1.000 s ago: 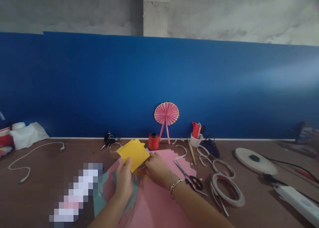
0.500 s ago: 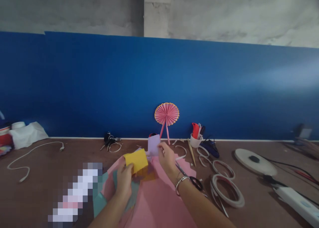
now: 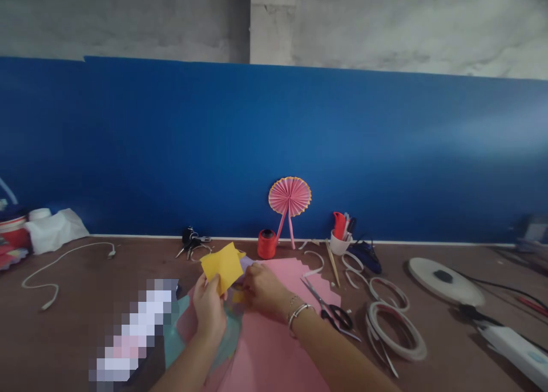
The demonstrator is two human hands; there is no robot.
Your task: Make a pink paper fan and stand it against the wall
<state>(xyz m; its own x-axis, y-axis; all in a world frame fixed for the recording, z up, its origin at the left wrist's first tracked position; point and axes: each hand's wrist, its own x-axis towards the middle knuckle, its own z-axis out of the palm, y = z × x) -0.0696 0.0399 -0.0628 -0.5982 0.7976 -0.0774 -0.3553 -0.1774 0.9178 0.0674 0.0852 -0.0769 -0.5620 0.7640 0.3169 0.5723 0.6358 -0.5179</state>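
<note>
My left hand [image 3: 209, 310] pinches a piece of yellow paper [image 3: 221, 265] by its lower edge and holds it up over a stack of pink paper [image 3: 274, 352]. My right hand [image 3: 263, 290], a bracelet on its wrist, is closed at the yellow paper's right edge, where a sliver of pale lilac paper [image 3: 245, 262] shows beside its fingers. Teal sheets [image 3: 173, 346] lie under the pink stack on the left.
Scissors [image 3: 331, 311] lie right of the pink paper, with rolls of white tape [image 3: 396, 335] beyond. A red spool [image 3: 266, 243], a pink paper fan [image 3: 290, 198], a cup of tools [image 3: 340, 238], keys [image 3: 190, 241] and a white cable [image 3: 55, 266] line the blue wall.
My right hand, which had lifted a lilac piece up and to the right, has come back down to the yellow paper. The yellow paper now stands more upright in my left hand.
</note>
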